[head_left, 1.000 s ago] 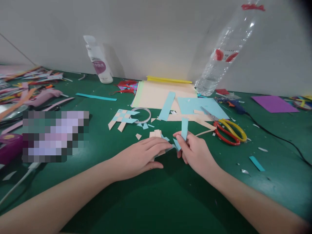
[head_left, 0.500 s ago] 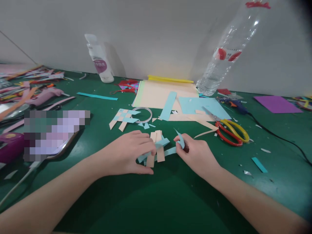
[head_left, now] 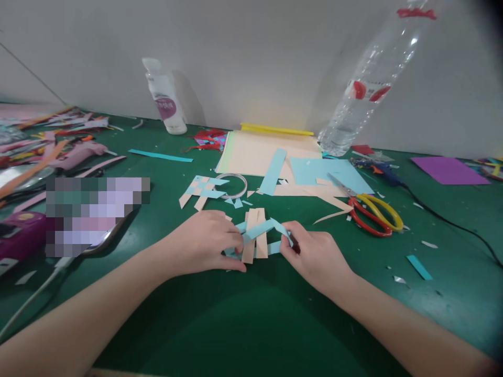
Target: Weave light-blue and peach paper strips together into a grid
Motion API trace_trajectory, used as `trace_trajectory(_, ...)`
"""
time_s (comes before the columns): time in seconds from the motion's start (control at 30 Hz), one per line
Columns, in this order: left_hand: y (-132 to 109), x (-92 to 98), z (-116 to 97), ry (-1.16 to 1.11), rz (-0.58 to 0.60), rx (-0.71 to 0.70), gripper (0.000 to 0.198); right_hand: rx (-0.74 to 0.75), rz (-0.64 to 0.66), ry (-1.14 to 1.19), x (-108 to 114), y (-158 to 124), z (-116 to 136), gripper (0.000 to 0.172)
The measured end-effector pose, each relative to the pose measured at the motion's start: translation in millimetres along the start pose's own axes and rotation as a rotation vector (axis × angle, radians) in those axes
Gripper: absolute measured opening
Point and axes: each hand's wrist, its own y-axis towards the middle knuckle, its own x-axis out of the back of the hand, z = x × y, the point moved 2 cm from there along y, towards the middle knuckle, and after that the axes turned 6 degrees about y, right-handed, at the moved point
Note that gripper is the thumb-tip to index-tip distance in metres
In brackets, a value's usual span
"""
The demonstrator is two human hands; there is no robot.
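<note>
Woven strips of peach paper [head_left: 261,238] and light blue paper [head_left: 257,230] lie near the middle of the green table. My left hand [head_left: 208,241] is closed on the left side of this weave, its thumb low beside the strips. At the right side, my right hand [head_left: 314,248] pinches light blue strip ends between thumb and fingers. One blue strip rises to a bend over the peach strips. Behind my left hand lies a finished-looking blue and peach woven piece [head_left: 202,187], next to a roll of clear tape [head_left: 245,186].
Red and yellow scissors [head_left: 373,222] lie right of blue sheets [head_left: 330,173]. Two bottles [head_left: 167,104] [head_left: 353,104] stand at the wall. On the left are a phone [head_left: 98,214], a pink glue gun [head_left: 80,156] and paper scraps. A blue glue gun [head_left: 387,173] lies at right.
The blue strip end at my right hand has come down and now bends over toward the peach strips. My right hand has shifted slightly. The view has moved a little.
</note>
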Motion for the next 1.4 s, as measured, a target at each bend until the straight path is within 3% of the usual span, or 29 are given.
trace_trajectory(0.2, 5.3, -3.5, -6.7, 0.042, -0.022, -0.016, 0.026, -0.051, 0.028, 0.044, -4.9, 2.4, 6.3, 0.011)
trace_trajectory(0.37, 4.5, -2.5, -8.0, 0.010, -0.048, -0.008, 0.024, -0.178, 0.139, 0.280, -0.6, 5.2, 8.2, 0.013)
trace_trajectory(0.53, 3.0, 5.6, -1.5, -0.026, -0.065, 0.074, 0.024, -0.204, 0.141, 0.391, 4.6, 6.7, 1.0, 0.015)
trace_trajectory(0.77, 1.4, 0.9, 5.5, -0.052, 0.044, 0.157, 0.055, -0.215, 0.203, 0.473, 4.9, 5.7, 0.3, 0.010)
trace_trajectory(0.93, -0.5, -1.3, 7.7, -0.070, 0.088, 0.197, 0.067, -0.212, 0.201, 0.456, 6.4, 7.8, -1.4, 0.014)
trace_trajectory(1.17, -1.1, -4.4, 11.5, -0.083, 0.091, 0.150, 0.047, -0.229, 0.215, 0.448, 3.1, 6.8, -6.3, 0.014)
trace_trajectory(1.4, 1.1, -9.6, 11.0, -0.078, 0.094, 0.113, 0.043, -0.248, 0.217, 0.462, 3.7, 7.4, -5.0, 0.015)
